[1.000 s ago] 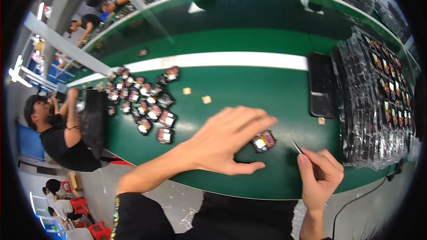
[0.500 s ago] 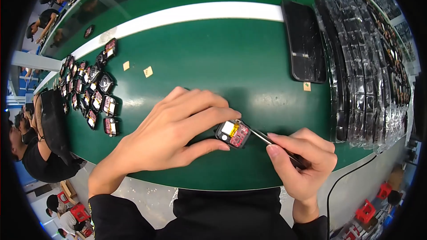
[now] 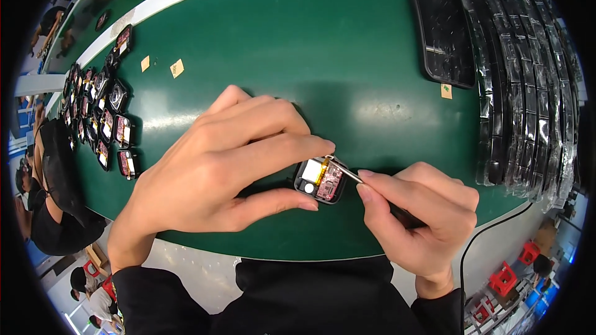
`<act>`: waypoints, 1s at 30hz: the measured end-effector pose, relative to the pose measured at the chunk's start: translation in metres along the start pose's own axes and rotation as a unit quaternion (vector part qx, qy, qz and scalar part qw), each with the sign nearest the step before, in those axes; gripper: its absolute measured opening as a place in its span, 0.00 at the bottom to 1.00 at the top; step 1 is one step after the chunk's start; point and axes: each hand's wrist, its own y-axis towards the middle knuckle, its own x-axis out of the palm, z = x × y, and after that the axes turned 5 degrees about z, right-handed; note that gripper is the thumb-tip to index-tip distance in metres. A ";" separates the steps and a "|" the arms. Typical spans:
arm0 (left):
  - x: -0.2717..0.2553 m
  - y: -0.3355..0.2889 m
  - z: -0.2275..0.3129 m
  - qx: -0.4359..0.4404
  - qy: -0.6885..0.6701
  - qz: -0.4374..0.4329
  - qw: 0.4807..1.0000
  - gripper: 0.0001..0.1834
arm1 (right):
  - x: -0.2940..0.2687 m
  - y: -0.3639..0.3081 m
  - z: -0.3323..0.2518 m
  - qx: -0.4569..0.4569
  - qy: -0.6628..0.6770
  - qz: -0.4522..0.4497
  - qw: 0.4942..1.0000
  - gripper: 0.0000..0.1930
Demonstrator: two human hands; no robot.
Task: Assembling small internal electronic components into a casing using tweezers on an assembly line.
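My left hand (image 3: 226, 164) steadies a small square electronic device (image 3: 331, 185) on the green table, with the thumb at its near left edge and the index finger at its far edge. The black housing is uncovered, showing a red circuit board, a white block, yellow tape and a white round part. In my right hand (image 3: 425, 214) is a pair of metal tweezers (image 3: 347, 172), pinched between thumb and fingers. Its tips reach the far edge of the device, close to my left index fingertip. Exactly what the tips touch is too small to tell.
Several similar open devices (image 3: 105, 127) crowd the table's left side. Small tan paper pieces (image 3: 177, 68) lie on the table. A black tray (image 3: 437, 31) sits at the far right, beside stacked trays in clear plastic (image 3: 528, 80). A person (image 3: 62, 223) sits at the left.
The tweezer tips have moved from the device's right side to its far edge, nearer my left index finger. The device is turned slightly. The whole view has shifted.
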 end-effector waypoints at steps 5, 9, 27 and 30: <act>0.000 0.002 0.001 0.006 0.009 0.002 1.000 0.34 | 0.001 -0.002 0.001 -0.015 -0.016 0.009 1.000 0.13; 0.004 -0.001 -0.001 -0.007 -0.003 0.039 0.999 0.33 | -0.002 0.000 -0.002 -0.013 -0.015 0.009 1.000 0.14; -0.007 0.002 -0.015 0.021 -0.023 -0.019 0.999 0.34 | -0.001 0.001 0.002 -0.026 0.030 0.001 0.999 0.14; -0.006 0.002 -0.015 0.019 -0.020 -0.024 0.999 0.35 | 0.000 0.000 0.003 -0.021 0.034 -0.003 0.999 0.13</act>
